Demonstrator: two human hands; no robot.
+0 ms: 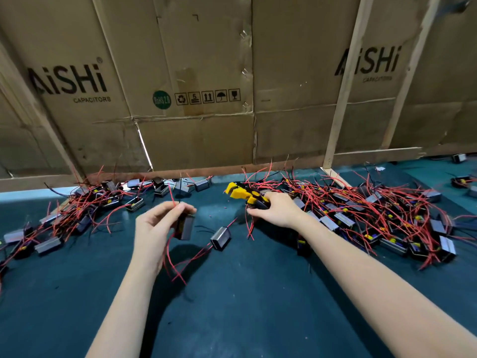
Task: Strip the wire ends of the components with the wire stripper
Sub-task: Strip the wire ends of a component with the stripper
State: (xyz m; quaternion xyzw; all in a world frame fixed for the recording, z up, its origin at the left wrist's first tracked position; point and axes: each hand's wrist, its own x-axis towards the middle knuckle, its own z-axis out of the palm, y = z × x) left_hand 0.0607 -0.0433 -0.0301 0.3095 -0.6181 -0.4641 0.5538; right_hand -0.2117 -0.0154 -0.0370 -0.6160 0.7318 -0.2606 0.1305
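Wire stripper (245,195) handles hidden inside right hand (277,210); held component (184,227) motion-blurred; elbows beyond bottom edge

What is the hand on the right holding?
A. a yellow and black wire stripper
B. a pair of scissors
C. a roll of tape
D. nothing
A: the right hand grips the yellow and black wire stripper, while the left hand holds a component by its red wire.

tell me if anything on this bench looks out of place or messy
One component lies alone mid-mat between the hands, apart from the tangled left pile and right pile. Small dark scraps dot the green mat. Otherwise nothing looks damaged.
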